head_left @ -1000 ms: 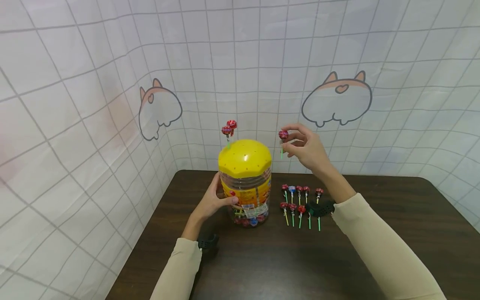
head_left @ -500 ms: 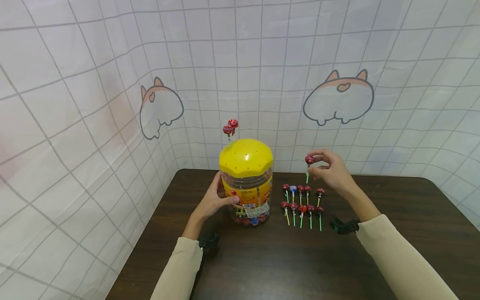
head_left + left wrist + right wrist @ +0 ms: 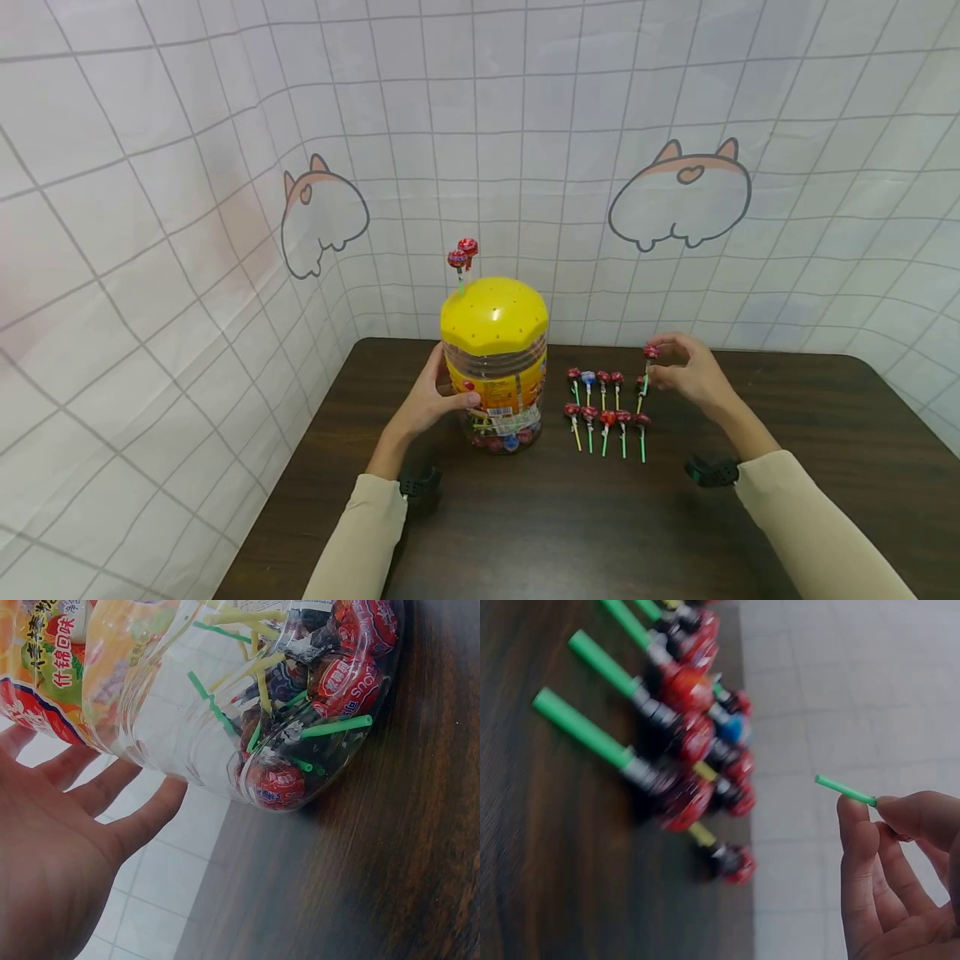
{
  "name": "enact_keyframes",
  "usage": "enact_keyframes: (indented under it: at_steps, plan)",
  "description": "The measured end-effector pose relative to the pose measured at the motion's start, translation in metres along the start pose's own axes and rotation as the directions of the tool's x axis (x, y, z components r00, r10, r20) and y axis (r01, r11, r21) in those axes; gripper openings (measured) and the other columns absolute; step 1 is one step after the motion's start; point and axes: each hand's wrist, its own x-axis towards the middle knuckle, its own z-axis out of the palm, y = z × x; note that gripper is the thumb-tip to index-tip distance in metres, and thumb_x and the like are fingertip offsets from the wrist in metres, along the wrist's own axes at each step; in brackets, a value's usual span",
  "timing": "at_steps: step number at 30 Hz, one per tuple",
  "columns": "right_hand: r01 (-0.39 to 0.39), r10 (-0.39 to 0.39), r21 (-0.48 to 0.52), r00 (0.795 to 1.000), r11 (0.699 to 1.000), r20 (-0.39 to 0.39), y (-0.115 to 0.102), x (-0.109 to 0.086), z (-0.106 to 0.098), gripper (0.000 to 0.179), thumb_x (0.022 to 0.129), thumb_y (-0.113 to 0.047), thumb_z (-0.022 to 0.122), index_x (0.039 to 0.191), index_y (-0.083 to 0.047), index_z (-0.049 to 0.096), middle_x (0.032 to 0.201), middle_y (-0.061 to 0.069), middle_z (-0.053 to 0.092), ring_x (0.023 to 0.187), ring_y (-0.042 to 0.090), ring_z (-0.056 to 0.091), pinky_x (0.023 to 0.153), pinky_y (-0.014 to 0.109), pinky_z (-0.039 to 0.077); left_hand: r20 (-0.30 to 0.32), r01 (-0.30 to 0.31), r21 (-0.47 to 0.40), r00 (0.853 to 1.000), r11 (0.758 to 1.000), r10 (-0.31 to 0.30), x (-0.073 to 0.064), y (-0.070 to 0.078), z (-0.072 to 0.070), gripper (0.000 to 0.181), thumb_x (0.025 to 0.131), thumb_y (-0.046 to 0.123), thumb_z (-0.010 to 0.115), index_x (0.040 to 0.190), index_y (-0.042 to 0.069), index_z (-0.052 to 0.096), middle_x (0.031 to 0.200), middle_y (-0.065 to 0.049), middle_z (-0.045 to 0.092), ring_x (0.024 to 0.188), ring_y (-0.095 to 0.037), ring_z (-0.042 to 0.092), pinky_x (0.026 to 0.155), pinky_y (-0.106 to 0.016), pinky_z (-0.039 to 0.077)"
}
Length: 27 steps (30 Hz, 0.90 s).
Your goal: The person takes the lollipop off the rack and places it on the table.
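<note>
My left hand (image 3: 422,407) holds a clear plastic jar (image 3: 498,393) by its left side, thumb across the printed label. In the left wrist view its fingers lie against the wall of the jar, and wrapped lollipops (image 3: 347,684) with green and yellow sticks show through the clear bottom. Two red lollipops (image 3: 458,259) stand up from the back left of the yellow lid (image 3: 495,315), which has small holes. My right hand (image 3: 696,377) pinches another red lollipop (image 3: 650,352) by its green stick (image 3: 845,790), head up, above the right end of the lollipop rows.
Two rows of lollipops, red-wrapped with one blue lollipop (image 3: 588,377), lie on the dark wooden table (image 3: 555,525) right of the jar. A white grid-patterned cloth (image 3: 525,183) hangs behind and to the left.
My right hand has moved right and down with the lollipop, from beside the jar lid to the right end of the back row. The left hand and jar have stayed put.
</note>
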Motion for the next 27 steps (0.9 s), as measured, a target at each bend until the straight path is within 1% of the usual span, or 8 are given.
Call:
enact_keyframes:
  at_steps: [4,6,10,15,19,23,27]
  plan:
    - [-0.033,0.033,-0.036,0.999,0.999,-0.006,0.013,-0.003,-0.004,0.048,0.098,-0.009,0.067,0.141,0.0,0.049,0.133,0.028,0.053,0.086,0.016,0.072,0.078,0.041,0.063,0.005,-0.006,-0.007,1.0,1.0,0.006,0.001,-0.002,-0.001,0.093,0.088,0.031,0.082,0.16,0.033,0.022,0.151,-0.007,0.046,0.133,-0.033,0.054,0.106,-0.054,0.052]
    - [-0.047,0.047,-0.042,0.999,0.998,-0.005,0.019,-0.004,-0.004,0.047,0.098,-0.008,0.067,0.141,0.001,0.049,0.133,0.029,0.053,0.086,0.015,0.071,0.079,0.042,0.063,0.008,-0.012,-0.009,1.0,1.0,0.012,0.002,-0.002,-0.001,0.093,0.089,0.029,0.081,0.16,0.033,0.022,0.15,-0.008,0.046,0.133,-0.033,0.055,0.106,-0.054,0.053]
    - [-0.064,0.064,-0.042,0.998,0.997,0.001,0.03,-0.004,-0.005,0.047,0.098,-0.005,0.067,0.141,0.001,0.049,0.134,0.03,0.053,0.085,0.01,0.07,0.08,0.04,0.064,0.011,-0.016,-0.009,1.0,1.0,0.016,0.002,-0.002,-0.001,0.093,0.089,0.03,0.081,0.16,0.033,0.021,0.15,-0.008,0.046,0.133,-0.033,0.055,0.105,-0.054,0.053]
    - [-0.073,0.073,-0.024,0.997,0.997,0.002,0.04,-0.004,-0.005,0.048,0.096,-0.003,0.067,0.14,0.003,0.049,0.132,0.03,0.053,0.084,0.015,0.071,0.077,0.039,0.064,0.011,-0.014,-0.014,1.0,1.0,0.014,0.002,-0.002,-0.001,0.093,0.089,0.032,0.081,0.16,0.032,0.022,0.15,-0.008,0.047,0.132,-0.033,0.055,0.105,-0.053,0.053]
    - [-0.076,0.076,-0.008,0.997,0.997,0.003,0.049,-0.003,-0.003,0.048,0.095,0.0,0.067,0.139,0.005,0.049,0.129,0.031,0.054,0.084,0.017,0.071,0.075,0.037,0.064,0.017,-0.021,-0.025,1.0,0.999,0.021,0.002,-0.002,-0.001,0.091,0.09,0.028,0.08,0.16,0.031,0.022,0.15,-0.009,0.047,0.132,-0.033,0.056,0.105,-0.052,0.054]
    - [-0.091,0.09,0.01,0.996,0.996,0.022,0.058,-0.002,-0.002,0.049,0.096,0.001,0.066,0.14,0.006,0.047,0.128,0.032,0.054,0.085,0.017,0.072,0.075,0.036,0.064,0.022,-0.024,-0.033,0.999,0.999,0.024,0.002,-0.002,0.0,0.091,0.09,0.024,0.08,0.16,0.031,0.021,0.149,-0.009,0.047,0.132,-0.034,0.056,0.104,-0.051,0.054]
    - [-0.106,0.104,0.031,0.993,0.994,0.046,0.063,-0.001,-0.001,0.05,0.097,0.0,0.065,0.142,0.007,0.044,0.129,0.033,0.054,0.088,0.018,0.073,0.076,0.036,0.064,0.021,-0.024,-0.028,0.999,0.999,0.024,0.002,-0.001,0.0,0.091,0.09,0.024,0.08,0.16,0.031,0.022,0.149,-0.009,0.047,0.131,-0.035,0.055,0.104,-0.055,0.054]
